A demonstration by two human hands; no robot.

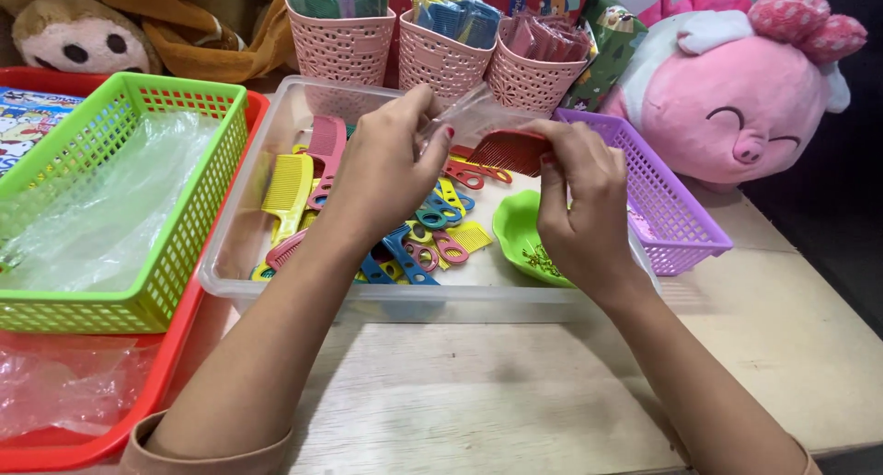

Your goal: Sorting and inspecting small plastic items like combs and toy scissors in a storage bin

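Over the clear plastic tray [276, 286] of coloured combs, the right hand [578, 208] pinches a red plastic comb [510, 150], feeding it into a small clear plastic sleeve [469, 116] gripped by the left hand [391, 167]. Bagging seems underway; sliding it fully needs the mouth held open.

Your left hand [386, 167] and right hand [575, 208] hover above the clear tub [276, 291], whose floor is crowded with combs [292, 185] and a green dish [517, 227]; only its near-left corner shows bare bottom. To your left, the green basket [198, 208] stands just beside the tub, inside the red tray [156, 392], leaving no gap between them. To your right, the purple basket [676, 227] presses against the tub's rim. Behind, three pink baskets [437, 61] and a pink plush toy [736, 98] wall off the far side. The wooden table [515, 392] in front of the tub is your open room, broad under both forearms.
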